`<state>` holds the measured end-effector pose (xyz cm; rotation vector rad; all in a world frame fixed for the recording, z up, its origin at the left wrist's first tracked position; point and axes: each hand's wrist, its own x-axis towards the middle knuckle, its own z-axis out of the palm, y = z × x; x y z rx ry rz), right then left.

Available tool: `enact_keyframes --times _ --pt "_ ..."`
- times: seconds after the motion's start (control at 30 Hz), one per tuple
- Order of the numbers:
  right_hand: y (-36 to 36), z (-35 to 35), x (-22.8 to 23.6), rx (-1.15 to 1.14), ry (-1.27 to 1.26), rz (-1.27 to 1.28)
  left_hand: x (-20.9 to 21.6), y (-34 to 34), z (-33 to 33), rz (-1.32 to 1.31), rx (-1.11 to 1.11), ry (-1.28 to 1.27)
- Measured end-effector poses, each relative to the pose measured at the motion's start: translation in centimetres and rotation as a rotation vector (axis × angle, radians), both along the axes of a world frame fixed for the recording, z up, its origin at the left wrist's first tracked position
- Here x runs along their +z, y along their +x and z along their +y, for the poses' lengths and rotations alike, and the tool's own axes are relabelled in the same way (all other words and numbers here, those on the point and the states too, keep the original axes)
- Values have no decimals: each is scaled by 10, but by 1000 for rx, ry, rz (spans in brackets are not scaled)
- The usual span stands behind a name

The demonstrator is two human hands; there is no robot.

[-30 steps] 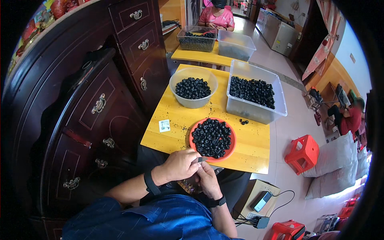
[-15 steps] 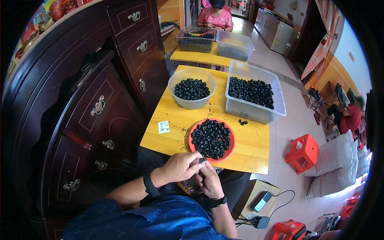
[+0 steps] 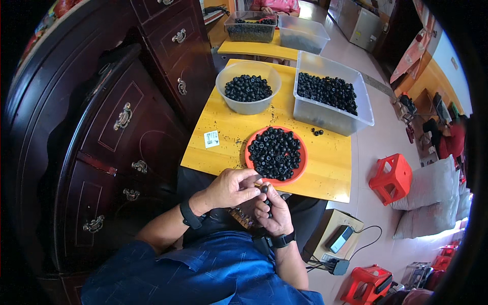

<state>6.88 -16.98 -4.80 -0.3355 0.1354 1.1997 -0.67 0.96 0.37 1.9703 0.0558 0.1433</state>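
Both of my hands meet in front of the near edge of a red round tray (image 3: 304,161), which is heaped with small black ring-shaped parts (image 3: 275,152). My left hand (image 3: 231,189) is bent inward, thumb and forefinger closing around a small dark flat piece (image 3: 258,179) at the fingertips; its kind cannot be made out. My right hand (image 3: 276,216) pinches a round black part (image 3: 264,188) between thumb and finger, right beside the left fingertips. More black shows within the curled right fingers, partly hidden.
A round clear tub (image 3: 247,107) and a rectangular clear bin (image 3: 330,118), both with black parts, stand farther back on the yellow table (image 3: 223,158). A white label (image 3: 211,139) and black crumbs lie left. A dark cabinet (image 3: 122,168) is left; a red stool (image 3: 390,179) right.
My hands have drawn slightly apart, and the round black part now shows in the right fingers. The view has tipped downward, so the table sits higher in it.
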Motion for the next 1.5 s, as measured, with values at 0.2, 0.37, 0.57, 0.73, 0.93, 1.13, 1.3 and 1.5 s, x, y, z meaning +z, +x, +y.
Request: enact_keyframes --times 0.2,0.37,0.57,0.73,0.93,1.13,1.3,1.5 --pt "-1 1 3 -3 -13 -15 20 1 -5 -125 10 329" --pt "-2 2 6 1 -7 -59 15 2 -1 -140 -27 446" --pt "-2 3 7 11 -8 -74 12 5 -3 -188 -25 517" --pt "-3 2 1 -6 24 -78 11 6 -5 -180 -26 544" --pt "-6 5 7 -49 -95 -90 4 5 -8 -239 -9 610" --pt "-3 3 -1 -55 -10 -57 16 5 -8 -219 4 521" --pt "0 1 2 -71 -2 -42 24 6 -5 -133 -6 410" --pt "2 0 7 -61 1 -9 8 7 1 -105 -58 319"
